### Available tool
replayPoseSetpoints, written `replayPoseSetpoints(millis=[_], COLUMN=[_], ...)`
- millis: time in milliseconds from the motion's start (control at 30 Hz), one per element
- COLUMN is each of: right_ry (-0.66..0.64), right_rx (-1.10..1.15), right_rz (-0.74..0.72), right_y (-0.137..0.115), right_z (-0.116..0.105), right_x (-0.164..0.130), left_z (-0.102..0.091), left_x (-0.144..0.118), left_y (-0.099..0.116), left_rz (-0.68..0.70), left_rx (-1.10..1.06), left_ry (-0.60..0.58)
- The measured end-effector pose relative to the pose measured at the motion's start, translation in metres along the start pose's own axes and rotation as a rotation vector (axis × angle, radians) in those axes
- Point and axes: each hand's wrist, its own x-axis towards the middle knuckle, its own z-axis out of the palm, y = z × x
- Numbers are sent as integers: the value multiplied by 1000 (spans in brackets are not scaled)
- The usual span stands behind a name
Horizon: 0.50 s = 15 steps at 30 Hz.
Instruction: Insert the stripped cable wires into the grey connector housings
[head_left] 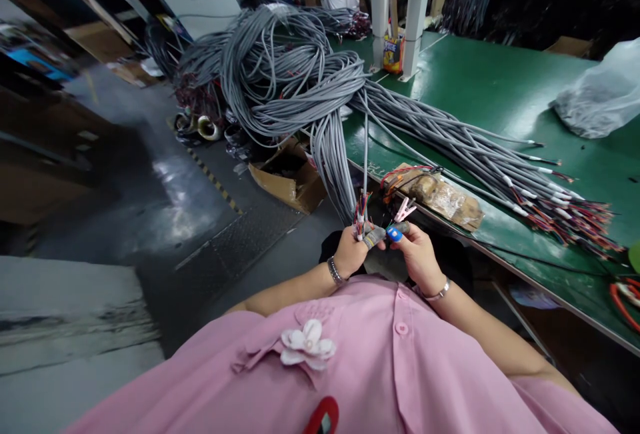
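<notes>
the left hand point(351, 249) was closed around a grey cable end point(361, 217) with coloured wires; the right hand point(416, 252) pinched small pink wires point(405, 209) beside it.

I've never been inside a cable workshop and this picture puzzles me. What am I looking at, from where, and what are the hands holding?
This is one view from a camera worn on a person's head, looking down over a pink shirt. The left hand pinches the end of a grey cable with coloured wire tips; the right hand touches the same spot, fingertips taped. On the green workbench lie a big bundle of grey cables, a tape-wrapped brown block and a clear plastic bag. Another person sits at the far end.
</notes>
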Motion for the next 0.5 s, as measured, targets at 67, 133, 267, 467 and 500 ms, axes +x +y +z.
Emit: replayPoseSetpoints(millis=[67, 133, 267, 467, 500], right_ry=[-8, -20, -73, -67, -70], right_rx=[6, 7, 35, 251, 264], right_rz=[0, 3, 20, 114, 136], right_y=[0, 1, 5, 11, 11], right_z=[0, -1, -7, -24, -26], right_x=[1, 1, 1, 19, 24], left_z=[1, 2, 3, 1, 1], left_x=[0, 0, 1, 6, 8], left_y=[-1, -1, 1, 7, 8], left_rz=[4, 1, -29, -99, -105], left_rx=[-2, -7, -59, -243, -261], left_ry=[9, 19, 44, -24, -53])
